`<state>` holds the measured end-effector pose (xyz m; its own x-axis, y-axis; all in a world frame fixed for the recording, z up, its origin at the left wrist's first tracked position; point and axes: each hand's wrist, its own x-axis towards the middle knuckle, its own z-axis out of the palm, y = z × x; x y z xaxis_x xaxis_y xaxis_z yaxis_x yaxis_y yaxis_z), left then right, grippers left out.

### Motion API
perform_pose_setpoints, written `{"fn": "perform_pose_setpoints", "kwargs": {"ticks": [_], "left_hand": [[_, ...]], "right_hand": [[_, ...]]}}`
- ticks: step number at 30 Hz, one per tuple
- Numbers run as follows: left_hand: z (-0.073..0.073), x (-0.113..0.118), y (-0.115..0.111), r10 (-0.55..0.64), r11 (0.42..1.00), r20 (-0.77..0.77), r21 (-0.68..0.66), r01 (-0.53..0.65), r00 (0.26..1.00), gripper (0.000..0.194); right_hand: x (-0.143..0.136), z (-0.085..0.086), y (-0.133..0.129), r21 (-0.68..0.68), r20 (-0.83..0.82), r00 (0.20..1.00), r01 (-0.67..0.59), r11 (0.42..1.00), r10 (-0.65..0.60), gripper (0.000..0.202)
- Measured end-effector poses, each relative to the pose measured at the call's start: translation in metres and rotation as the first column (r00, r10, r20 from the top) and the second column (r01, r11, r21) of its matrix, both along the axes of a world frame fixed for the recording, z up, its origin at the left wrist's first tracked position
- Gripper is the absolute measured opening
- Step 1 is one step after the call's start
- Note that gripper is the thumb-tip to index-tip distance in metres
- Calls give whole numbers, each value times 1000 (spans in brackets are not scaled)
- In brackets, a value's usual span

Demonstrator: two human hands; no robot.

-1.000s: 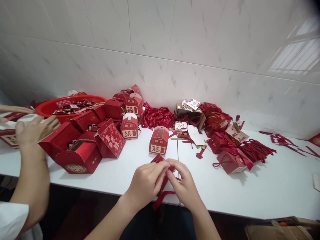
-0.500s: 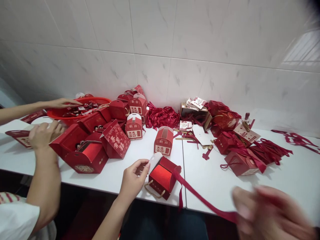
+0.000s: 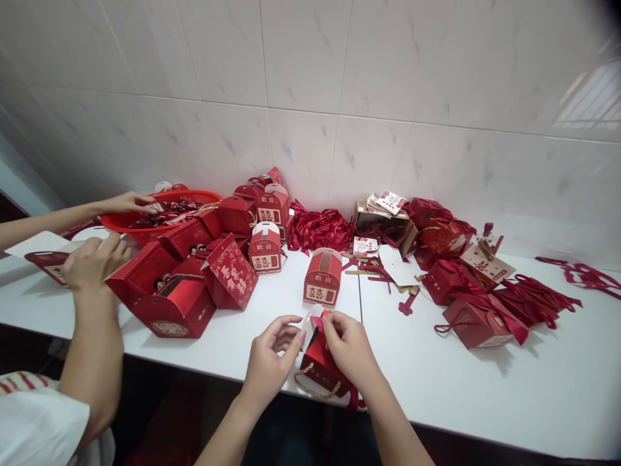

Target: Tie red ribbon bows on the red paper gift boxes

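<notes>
A small red gift box (image 3: 323,369) with a gold cord handle (image 3: 315,391) stands at the table's front edge. My left hand (image 3: 272,355) is on its left side, fingers curled and thumb against the raised white inner side of the flap (image 3: 308,320). From the right, my right hand (image 3: 350,346) pinches a dark red ribbon (image 3: 317,321) close to that flap. More ribbon (image 3: 355,398) hangs by the box's lower right corner. The fingertips partly cover the box top. Just behind stands a closed red box (image 3: 323,277).
At left, a co-worker's hand (image 3: 130,202) reaches into a red basket (image 3: 114,222) of small wrapped items; their other hand (image 3: 94,262) is near a red box. Open boxes (image 3: 182,307) stand nearby. A ribbon pile (image 3: 320,226), cards (image 3: 391,202) and ribboned boxes (image 3: 478,320) lie along the wall and right.
My right hand has come in from the lower right to the box, bringing the ribbon's end to the flap. My left hand stays at the flap. The co-worker's hand has shifted in the basket.
</notes>
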<state>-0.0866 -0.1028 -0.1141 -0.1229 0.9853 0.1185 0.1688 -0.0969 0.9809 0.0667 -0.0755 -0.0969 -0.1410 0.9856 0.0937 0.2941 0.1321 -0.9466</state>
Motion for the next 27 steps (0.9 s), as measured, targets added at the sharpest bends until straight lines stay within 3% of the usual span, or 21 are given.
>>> {"fn": "perform_pose_setpoints", "kwargs": {"ticks": [8, 13, 18, 21, 27], "left_hand": [[5, 9, -3, -120, 993, 21, -20, 121, 993, 31], [4, 15, 7, -155, 988, -73, -8, 155, 985, 27], [-2, 28, 14, -191, 981, -68, 32, 193, 979, 29], [-6, 42, 19, -207, 974, -89, 73, 214, 974, 28], [-14, 75, 42, -278, 958, -205, 17, 288, 938, 30]], "right_hand": [[4, 10, -4, 38, 83, 994, -73, 997, 70, 29], [4, 16, -8, 86, 151, 986, -80, 993, 67, 26], [7, 18, -13, 164, 273, 961, -1, 986, -45, 22], [15, 20, -19, 232, 259, 955, 79, 969, -140, 19], [69, 15, -32, 466, -5, 927, 334, 819, -376, 17]]}}
